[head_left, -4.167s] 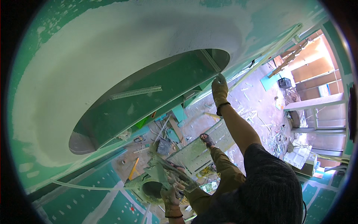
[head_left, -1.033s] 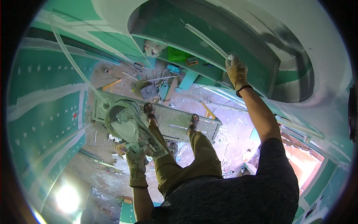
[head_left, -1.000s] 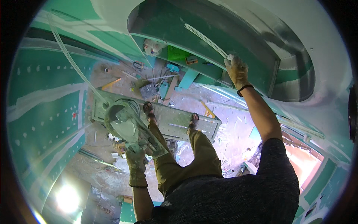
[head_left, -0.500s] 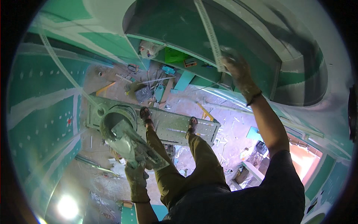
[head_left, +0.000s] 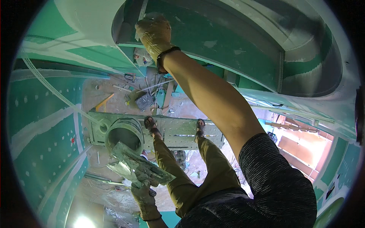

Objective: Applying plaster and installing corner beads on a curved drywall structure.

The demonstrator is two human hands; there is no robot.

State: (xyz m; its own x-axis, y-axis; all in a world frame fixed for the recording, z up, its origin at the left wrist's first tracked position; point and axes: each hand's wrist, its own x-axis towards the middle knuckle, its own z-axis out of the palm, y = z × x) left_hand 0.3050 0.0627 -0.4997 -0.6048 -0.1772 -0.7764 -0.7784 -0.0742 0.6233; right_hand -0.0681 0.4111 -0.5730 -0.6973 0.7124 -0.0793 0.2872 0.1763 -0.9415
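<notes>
My gloved right hand (head_left: 155, 35) is raised to the left end of a recess in the green drywall. Its fingers are closed round a white perforated corner bead (head_left: 143, 10), which stands along the inside corner there. Low in front of my body, my gloved left hand (head_left: 143, 197) grips putty knives (head_left: 146, 169) whose wide blades are smeared with grey-white compound. Those blades lie just over the near rim of a round bucket (head_left: 125, 127). The fingertips of my right hand are partly hidden behind its back.
I stand on a narrow perforated platform (head_left: 176, 129) with the bucket beside my feet. Another long perforated strip (head_left: 57, 91) leans from the platform to the upper left. Offcuts, a dark bin (head_left: 144, 102) and debris litter the floor below. A bright lamp (head_left: 84, 222) shines at lower left.
My right hand has carried the corner bead leftward and up, from the middle of the recess to its left corner. My left hand still holds the putty knives, slightly lower.
</notes>
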